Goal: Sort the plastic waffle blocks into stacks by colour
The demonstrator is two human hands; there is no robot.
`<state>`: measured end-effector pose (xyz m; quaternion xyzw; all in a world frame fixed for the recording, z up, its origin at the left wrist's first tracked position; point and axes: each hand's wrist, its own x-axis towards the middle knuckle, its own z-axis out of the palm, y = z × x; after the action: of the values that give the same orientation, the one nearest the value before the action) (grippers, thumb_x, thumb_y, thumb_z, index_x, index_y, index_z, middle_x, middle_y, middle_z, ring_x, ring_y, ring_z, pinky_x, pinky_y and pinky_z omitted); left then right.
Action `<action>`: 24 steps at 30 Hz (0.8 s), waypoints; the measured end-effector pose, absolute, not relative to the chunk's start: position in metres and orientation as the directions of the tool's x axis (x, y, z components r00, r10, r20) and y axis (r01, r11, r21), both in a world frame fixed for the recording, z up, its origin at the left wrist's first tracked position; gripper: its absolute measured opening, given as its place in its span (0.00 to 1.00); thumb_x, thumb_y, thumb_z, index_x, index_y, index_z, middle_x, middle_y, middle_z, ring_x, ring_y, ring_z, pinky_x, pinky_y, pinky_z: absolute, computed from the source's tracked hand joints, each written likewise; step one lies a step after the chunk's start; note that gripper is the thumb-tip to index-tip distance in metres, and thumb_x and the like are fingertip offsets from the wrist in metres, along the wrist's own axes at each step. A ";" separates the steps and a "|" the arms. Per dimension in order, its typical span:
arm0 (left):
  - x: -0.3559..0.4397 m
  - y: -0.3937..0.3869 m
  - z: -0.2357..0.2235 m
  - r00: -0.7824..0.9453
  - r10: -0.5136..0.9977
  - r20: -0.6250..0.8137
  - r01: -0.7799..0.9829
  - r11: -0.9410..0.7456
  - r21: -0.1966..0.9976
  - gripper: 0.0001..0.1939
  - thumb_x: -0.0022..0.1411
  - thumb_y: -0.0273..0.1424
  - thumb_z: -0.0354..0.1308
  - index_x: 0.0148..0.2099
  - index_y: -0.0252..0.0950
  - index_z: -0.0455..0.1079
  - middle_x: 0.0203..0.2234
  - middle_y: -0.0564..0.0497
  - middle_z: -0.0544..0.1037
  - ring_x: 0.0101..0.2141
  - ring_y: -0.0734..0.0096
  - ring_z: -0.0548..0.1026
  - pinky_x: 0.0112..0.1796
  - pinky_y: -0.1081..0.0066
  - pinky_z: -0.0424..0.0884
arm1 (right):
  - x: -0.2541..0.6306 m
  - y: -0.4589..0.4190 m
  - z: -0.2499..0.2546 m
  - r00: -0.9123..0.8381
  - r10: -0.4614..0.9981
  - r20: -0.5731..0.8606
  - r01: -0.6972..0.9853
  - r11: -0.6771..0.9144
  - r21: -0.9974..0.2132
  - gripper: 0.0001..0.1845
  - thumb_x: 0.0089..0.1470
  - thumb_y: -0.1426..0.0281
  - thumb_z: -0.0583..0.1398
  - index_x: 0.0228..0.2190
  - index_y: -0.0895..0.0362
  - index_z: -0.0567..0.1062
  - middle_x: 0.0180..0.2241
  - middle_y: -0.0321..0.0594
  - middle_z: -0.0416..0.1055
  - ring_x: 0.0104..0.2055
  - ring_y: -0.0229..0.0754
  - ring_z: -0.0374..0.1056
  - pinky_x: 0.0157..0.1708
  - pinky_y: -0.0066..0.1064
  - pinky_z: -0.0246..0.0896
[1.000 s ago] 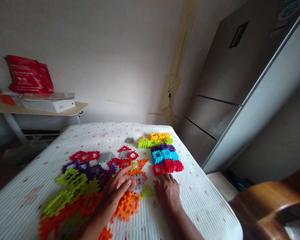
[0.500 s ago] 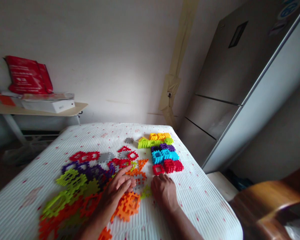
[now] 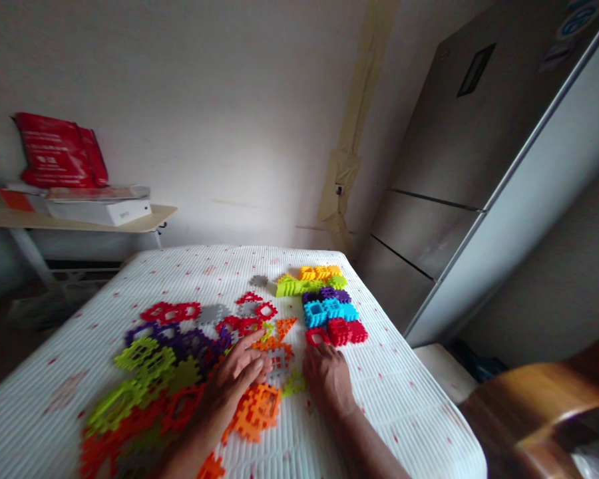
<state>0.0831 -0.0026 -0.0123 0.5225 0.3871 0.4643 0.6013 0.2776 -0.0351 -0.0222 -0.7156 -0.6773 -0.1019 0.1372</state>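
Observation:
My left hand (image 3: 239,378) lies flat with its fingers stretched out on a heap of flat interlocking plastic pieces (image 3: 170,372) in orange, green, purple and red. An orange piece (image 3: 257,409) sits just under its palm. My right hand (image 3: 327,376) rests knuckles up on the white ribbed tablecloth (image 3: 409,399), with its fingers curled onto the near edge of a red square piece (image 3: 317,336). Beyond that piece stands a row of assembled blocks: red (image 3: 349,330), blue (image 3: 329,311), purple (image 3: 327,293), green (image 3: 304,286) and yellow (image 3: 320,271).
A tall grey refrigerator (image 3: 459,173) stands right of the table. A wooden chair back (image 3: 539,399) is at the lower right. At the left, a side table (image 3: 80,219) carries a white box and a red bag (image 3: 60,150).
My right hand has slid left and forward, from the bare cloth up to the red square piece. My left hand has stayed on the heap.

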 end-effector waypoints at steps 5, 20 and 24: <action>0.083 -0.011 -0.001 0.271 0.962 0.032 -0.141 0.007 0.990 0.35 0.53 0.49 0.55 0.59 0.37 0.59 0.30 0.49 0.76 0.34 0.61 0.75 0.35 0.65 0.70 | 0.277 -0.035 -0.020 0.070 0.943 0.324 0.996 -0.046 -0.080 0.15 0.53 0.76 0.55 0.41 0.54 0.75 0.36 0.39 0.74 0.35 0.42 0.69 0.33 0.30 0.57; 0.059 0.013 0.063 0.268 0.951 0.155 0.259 -0.227 0.939 0.16 0.57 0.41 0.53 0.42 0.38 0.73 0.33 0.48 0.79 0.37 0.62 0.76 0.39 0.66 0.70 | 0.269 -0.045 -0.017 -0.109 0.915 0.389 0.979 0.166 -0.118 0.09 0.56 0.75 0.56 0.26 0.54 0.72 0.25 0.33 0.71 0.27 0.35 0.66 0.31 0.29 0.48; 0.077 0.054 0.070 0.347 0.924 0.160 0.668 -0.363 0.649 0.11 0.58 0.32 0.51 0.37 0.38 0.75 0.32 0.49 0.80 0.38 0.63 0.76 0.40 0.67 0.69 | 0.266 -0.045 -0.021 -0.153 0.922 0.355 0.972 0.206 -0.114 0.11 0.55 0.75 0.56 0.24 0.55 0.72 0.24 0.33 0.70 0.25 0.35 0.65 0.28 0.29 0.47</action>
<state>0.0768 0.0541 0.0697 0.7833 0.5081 0.2610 0.2452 0.2658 -0.0450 -0.0212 -0.6262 -0.7562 -0.0703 0.1763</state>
